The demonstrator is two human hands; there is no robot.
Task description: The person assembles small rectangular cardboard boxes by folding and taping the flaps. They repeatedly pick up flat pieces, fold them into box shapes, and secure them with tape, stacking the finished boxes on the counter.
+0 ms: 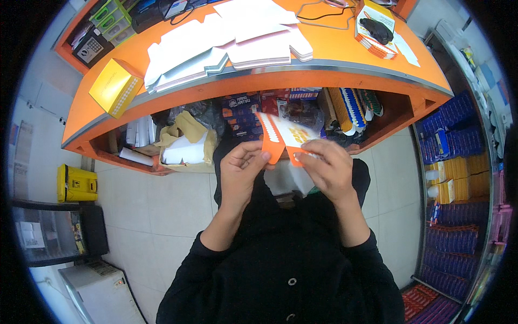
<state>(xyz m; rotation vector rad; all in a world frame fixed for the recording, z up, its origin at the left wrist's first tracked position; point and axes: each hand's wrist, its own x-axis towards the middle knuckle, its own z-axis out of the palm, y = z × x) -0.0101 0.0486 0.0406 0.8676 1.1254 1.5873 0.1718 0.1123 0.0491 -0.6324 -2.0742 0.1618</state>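
Observation:
In front of my chest, below the desk edge, I hold an orange and white printed carton blank (273, 139), partly folded and a little blurred. My left hand (241, 167) pinches its orange flap between thumb and fingers. The fingers of my right hand (330, 166) are closed on the other side, by the white printed panel. Stacks of white die-cut card blanks (216, 48) lie overlapping on the orange desk (334, 43) just beyond. At the desk's left front corner stands a yellow box (114, 86).
A pile of orange and white cartons (375, 32) with a black object on top sits at the desk's right. Under the desk are a torn brown-paper bundle (186, 143) and packed boxes. A yellow case (77, 183) stands left; shelves of blue boxes (450, 237) line the right.

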